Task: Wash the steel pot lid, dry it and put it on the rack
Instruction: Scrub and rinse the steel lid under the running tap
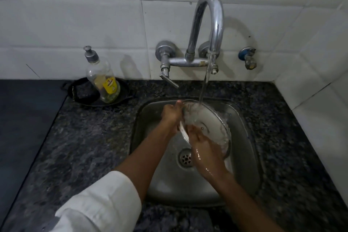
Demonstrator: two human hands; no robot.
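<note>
The round steel pot lid (pixel 209 122) is tilted on edge over the steel sink (pixel 243 156), its inner face toward me, under the running stream from the tap (pixel 209 30). Water splashes over its upper part. My left hand (pixel 172 114) grips the lid's left rim from behind. My right hand (pixel 203 149), wet and shiny, holds the lower rim with its fingers against the inner face. No rack is in view.
A dish soap pump bottle (pixel 102 79) stands in a black dish (pixel 82 92) on the dark granite counter (pixel 90 137), left of the sink. The drain (pixel 185 159) sits below my hands. White tiled walls close the back and right. A small valve (pixel 248 57) juts out right of the tap.
</note>
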